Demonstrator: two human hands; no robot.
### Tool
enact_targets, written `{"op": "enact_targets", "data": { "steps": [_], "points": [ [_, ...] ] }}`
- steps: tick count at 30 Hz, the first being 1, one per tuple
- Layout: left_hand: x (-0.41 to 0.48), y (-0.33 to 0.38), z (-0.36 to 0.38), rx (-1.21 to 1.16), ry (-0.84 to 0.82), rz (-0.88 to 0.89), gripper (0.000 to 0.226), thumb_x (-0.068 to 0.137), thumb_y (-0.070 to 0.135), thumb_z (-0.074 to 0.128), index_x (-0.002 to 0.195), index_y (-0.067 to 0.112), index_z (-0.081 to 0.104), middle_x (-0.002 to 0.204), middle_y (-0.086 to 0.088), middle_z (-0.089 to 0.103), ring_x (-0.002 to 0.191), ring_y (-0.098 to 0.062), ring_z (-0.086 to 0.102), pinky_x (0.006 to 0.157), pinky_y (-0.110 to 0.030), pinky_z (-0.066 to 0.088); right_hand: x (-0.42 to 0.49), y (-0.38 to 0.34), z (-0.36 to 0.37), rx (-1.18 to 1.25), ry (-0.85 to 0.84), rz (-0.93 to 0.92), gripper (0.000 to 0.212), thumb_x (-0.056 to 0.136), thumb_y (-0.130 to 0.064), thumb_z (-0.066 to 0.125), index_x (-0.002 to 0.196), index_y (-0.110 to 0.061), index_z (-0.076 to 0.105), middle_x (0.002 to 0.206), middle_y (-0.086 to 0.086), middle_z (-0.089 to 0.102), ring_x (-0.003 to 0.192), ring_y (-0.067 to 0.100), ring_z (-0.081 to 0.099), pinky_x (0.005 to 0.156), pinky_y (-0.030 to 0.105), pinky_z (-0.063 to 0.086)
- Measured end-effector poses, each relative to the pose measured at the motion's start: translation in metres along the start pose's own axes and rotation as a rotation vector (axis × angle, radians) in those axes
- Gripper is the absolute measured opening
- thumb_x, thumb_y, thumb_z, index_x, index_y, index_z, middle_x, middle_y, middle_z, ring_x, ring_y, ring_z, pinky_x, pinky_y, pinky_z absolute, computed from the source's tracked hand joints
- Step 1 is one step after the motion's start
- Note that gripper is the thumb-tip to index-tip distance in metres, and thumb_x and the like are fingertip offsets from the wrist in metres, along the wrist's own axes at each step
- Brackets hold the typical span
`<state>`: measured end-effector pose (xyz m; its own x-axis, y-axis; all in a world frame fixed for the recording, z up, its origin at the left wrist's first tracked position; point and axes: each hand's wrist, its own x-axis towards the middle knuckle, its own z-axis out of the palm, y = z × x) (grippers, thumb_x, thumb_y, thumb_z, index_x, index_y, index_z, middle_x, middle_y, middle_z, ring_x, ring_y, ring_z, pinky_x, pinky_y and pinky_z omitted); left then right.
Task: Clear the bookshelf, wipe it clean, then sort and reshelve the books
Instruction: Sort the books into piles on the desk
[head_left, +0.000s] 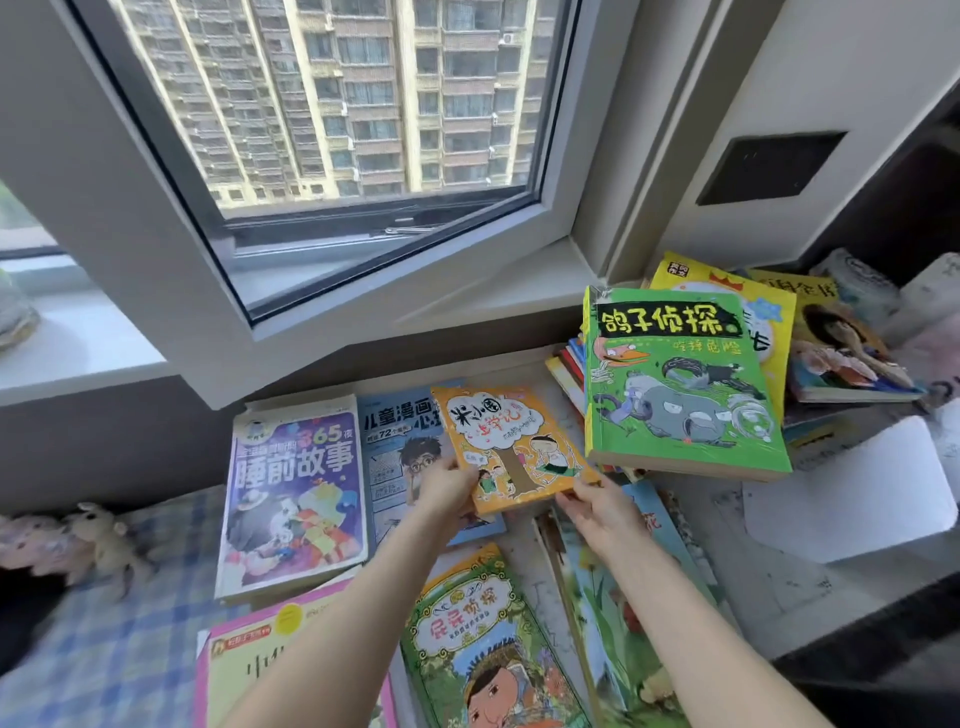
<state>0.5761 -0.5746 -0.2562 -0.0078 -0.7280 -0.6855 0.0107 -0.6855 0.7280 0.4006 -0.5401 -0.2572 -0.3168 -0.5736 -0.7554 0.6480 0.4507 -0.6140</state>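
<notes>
So, by the window (332, 104), books everywhere. Holding an orange paperback (511, 447) up off the pile with both hands, tilted, cover up. Gripped at its near-left corner by the left hand (447, 491), thumb on the cover, fingers curled underneath and mostly hidden. Pinched at the near-right corner by the right hand (602, 512), fingers curled round the edge. Hovering over a blue comic book (397, 447), just left of a tall stack (569, 374) topped by a green detective book (675, 384) jutting out over the stack's front. Behind that, a yellow book (748, 296) and more piled against the wall. Left of the comic book, lying flat: a thick purple bedtime-story book (293, 493). Nearer the camera, also flat: a pink-edged book (249, 670), another green book (483, 644) between the forearms, and a big picture book (613, 634) under the right forearm. Off to the right, a white sheet (852, 493). Far left, a blue checked cloth (104, 634) with a small plush toy (104, 540) on it. Apartment blocks outside the glass.
</notes>
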Motion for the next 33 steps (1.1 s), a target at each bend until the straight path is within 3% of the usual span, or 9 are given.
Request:
{"op": "enact_targets", "data": {
  "steps": [2, 4, 8, 14, 17, 19, 22, 26, 33],
  "points": [
    [0.010, 0.001, 0.010, -0.044, -0.006, 0.023, 0.015, 0.098, 0.003, 0.045, 0.101, 0.012, 0.056, 0.087, -0.006, 0.067, 0.066, -0.018, 0.066, 0.049, -0.029, 0.053, -0.001, 0.003, 0.001, -0.037, -0.010, -0.007, 0.066, 0.091, 0.021, 0.040, 0.150, -0.005, 0.025, 0.135, 0.028, 0.045, 0.104, 0.034, 0.057, 0.093, 0.039, 0.051],
    [0.021, 0.002, 0.020, -0.031, -0.017, 0.046, 0.016, 0.097, 0.001, 0.045, 0.094, 0.013, 0.055, 0.089, -0.006, 0.067, 0.070, -0.019, 0.068, 0.062, -0.035, 0.058, -0.010, 0.005, 0.000, -0.154, 0.007, -0.032, 0.069, 0.091, 0.021, 0.036, 0.151, -0.007, 0.020, 0.139, 0.038, 0.038, 0.116, 0.045, 0.053, 0.097, 0.042, 0.047],
    [0.040, -0.004, 0.032, 0.229, -0.049, 0.026, 0.011, 0.097, 0.004, 0.047, 0.094, 0.009, 0.056, 0.098, -0.014, 0.067, 0.086, -0.029, 0.067, 0.081, -0.043, 0.057, -0.040, -0.011, -0.006, -0.278, -0.057, -0.067, 0.055, 0.088, 0.022, 0.043, 0.138, 0.001, 0.038, 0.111, 0.030, 0.060, 0.098, 0.036, 0.065, 0.089, 0.038, 0.055],
    [0.035, 0.025, 0.032, 0.887, 0.023, 0.170, 0.028, 0.097, 0.016, 0.046, 0.070, 0.010, 0.045, 0.069, -0.004, 0.053, 0.065, -0.021, 0.055, 0.066, -0.030, 0.052, -0.087, -0.053, -0.031, 0.195, -0.343, -0.111, 0.042, 0.063, 0.024, 0.042, 0.097, 0.006, 0.058, 0.097, 0.029, 0.062, 0.085, 0.040, 0.065, 0.069, 0.041, 0.061],
    [0.003, 0.059, 0.040, 0.438, -0.100, 0.216, 0.035, 0.102, 0.030, 0.039, 0.090, 0.003, 0.058, 0.082, -0.014, 0.065, 0.072, -0.022, 0.066, 0.072, -0.032, 0.059, -0.103, -0.070, -0.049, 0.256, -0.387, -0.172, 0.068, 0.032, 0.000, 0.084, 0.097, 0.004, 0.064, 0.099, 0.028, 0.065, 0.091, 0.044, 0.067, 0.072, 0.047, 0.059],
    [-0.024, 0.080, 0.050, 0.216, -0.262, 0.219, 0.044, 0.103, 0.039, 0.036, 0.101, 0.002, 0.060, 0.092, -0.016, 0.068, 0.077, -0.022, 0.068, 0.068, -0.027, 0.060, -0.105, -0.079, -0.052, 0.258, -0.269, -0.159, 0.075, 0.043, -0.018, 0.092, 0.107, 0.001, 0.060, 0.106, 0.026, 0.064, 0.097, 0.042, 0.066, 0.075, 0.050, 0.059],
    [-0.047, 0.099, 0.067, 0.189, -0.401, 0.260, 0.047, 0.099, 0.045, 0.042, 0.109, 0.003, 0.060, 0.090, -0.011, 0.069, 0.077, -0.019, 0.069, 0.067, -0.026, 0.058, -0.105, -0.091, -0.047, 0.265, -0.065, -0.201, 0.028, 0.088, -0.029, 0.064, 0.103, -0.007, 0.056, 0.105, 0.021, 0.061, 0.094, 0.033, 0.064, 0.069, 0.040, 0.059],
    [-0.054, 0.098, 0.077, 0.224, -0.409, 0.283, 0.048, 0.091, 0.033, 0.063, 0.124, 0.000, 0.055, 0.101, -0.011, 0.070, 0.077, -0.015, 0.070, 0.058, -0.019, 0.054, -0.104, -0.094, -0.045, 0.237, -0.005, -0.322, 0.016, 0.092, -0.020, 0.060, 0.096, -0.005, 0.059, 0.097, 0.019, 0.065, 0.086, 0.029, 0.065, 0.069, 0.038, 0.060],
    [-0.062, 0.079, 0.051, -0.152, -0.419, 0.082, 0.017, 0.090, 0.024, 0.063, 0.097, 0.008, 0.062, 0.084, -0.001, 0.062, 0.058, -0.010, 0.059, 0.046, -0.018, 0.045, -0.128, -0.061, -0.053, 0.071, -0.176, -0.366, 0.009, 0.087, -0.008, 0.060, 0.093, -0.001, 0.062, 0.079, 0.016, 0.070, 0.069, 0.028, 0.070, 0.062, 0.038, 0.060]
  ]
}}
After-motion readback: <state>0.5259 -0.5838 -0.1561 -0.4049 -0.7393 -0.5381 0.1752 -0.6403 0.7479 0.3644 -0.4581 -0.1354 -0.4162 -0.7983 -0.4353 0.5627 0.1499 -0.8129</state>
